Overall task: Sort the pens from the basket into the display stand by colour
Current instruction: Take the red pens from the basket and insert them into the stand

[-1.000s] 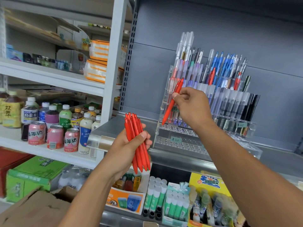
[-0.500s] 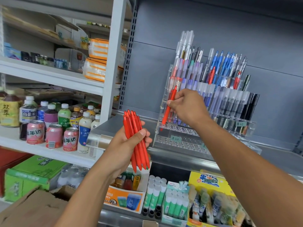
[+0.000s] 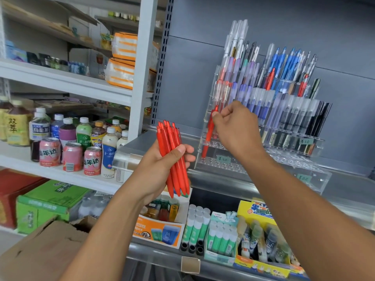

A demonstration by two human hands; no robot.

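Your right hand point(image 3: 236, 126) has come down since a second ago: the single red pen point(image 3: 209, 134) it pinches near the top was held high and slanted in front of the clear display stand point(image 3: 261, 159); now it stands nearly upright at the stand's left end, with its tip low, reaching the second tier up from the front. The fingers are curled tight around the pen's upper part, so you have not let go. Whether the tip already sits in a hole cannot be told through the clear plastic.

Your left hand point(image 3: 162, 169) has barely shifted. It grips a bundle of red pens point(image 3: 174, 157), thumb pressed across them, held near you and to the left of the stand, well apart from it.

Other red pens stand in the tiers just above and behind the lowered one, so this left column looks like the red section, and the colour match seems right. This pen appears almost placed; the bundle remains to be sorted. The basket is not in view. Below the stand, a shelf holds glue sticks point(image 3: 195, 226).
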